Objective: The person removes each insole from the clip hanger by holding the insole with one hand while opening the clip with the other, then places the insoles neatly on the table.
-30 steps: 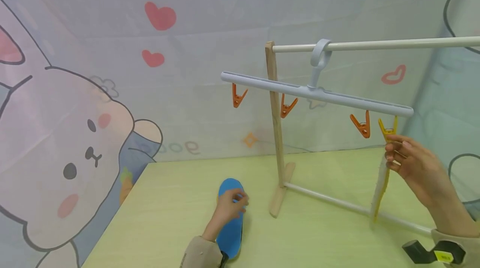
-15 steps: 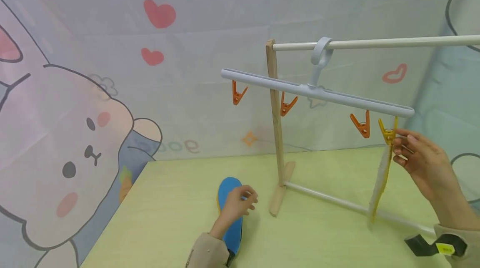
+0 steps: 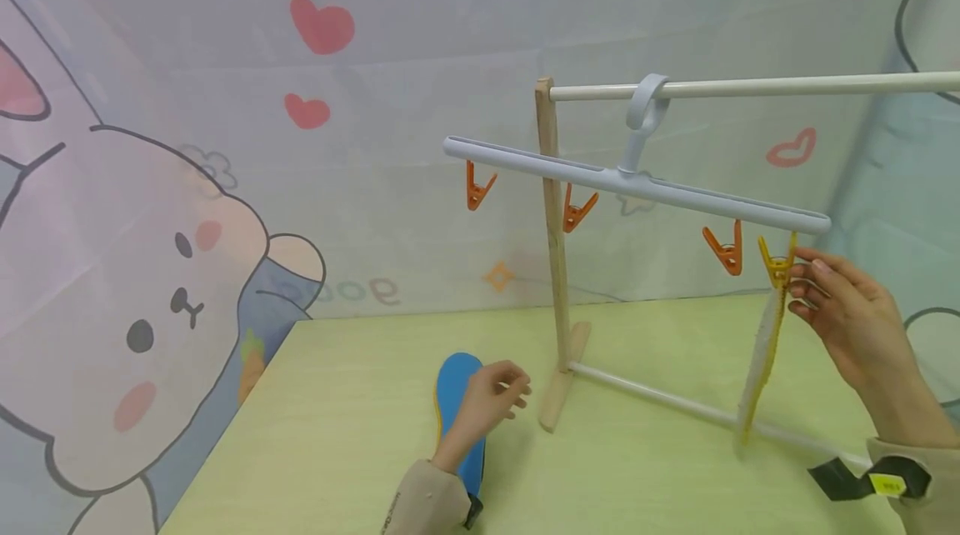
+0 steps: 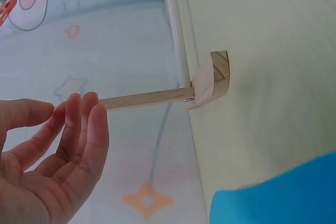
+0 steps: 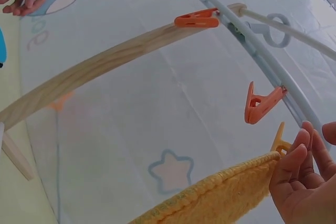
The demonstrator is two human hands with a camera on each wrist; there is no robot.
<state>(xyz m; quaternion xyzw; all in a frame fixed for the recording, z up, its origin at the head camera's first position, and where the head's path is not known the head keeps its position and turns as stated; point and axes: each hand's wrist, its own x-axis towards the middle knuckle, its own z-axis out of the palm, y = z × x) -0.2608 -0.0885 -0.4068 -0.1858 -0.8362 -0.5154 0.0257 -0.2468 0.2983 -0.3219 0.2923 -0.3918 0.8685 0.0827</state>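
A yellow clip (image 3: pixel 778 268) at the right end of the white hanger (image 3: pixel 630 181) grips a fleecy yellow piece (image 5: pixel 220 195) with a stitched edge. Seen nearly edge-on from the head, that piece hangs down and shows a pale side. My right hand (image 3: pixel 855 327) is at the clip, fingertips right beside it and thumb apart from the fingers. My left hand (image 3: pixel 487 402) hovers over a blue insole (image 3: pixel 453 381), which lies lengthwise on the table. Nothing is between its loosely curled fingers, as the left wrist view (image 4: pixel 58 156) shows.
Three orange clips hang from the hanger, one (image 3: pixel 476 187) at its left end. The hanger's hook sits on the white rail (image 3: pixel 750 88) of a rack with a wooden post (image 3: pixel 553 268) and foot (image 3: pixel 562 397). A printed curtain (image 3: pixel 420 185) closes off the table's back.
My left hand has moved right, off the middle of the insole. My right hand has shifted slightly right and up, from in front of the yellow clip to its side.
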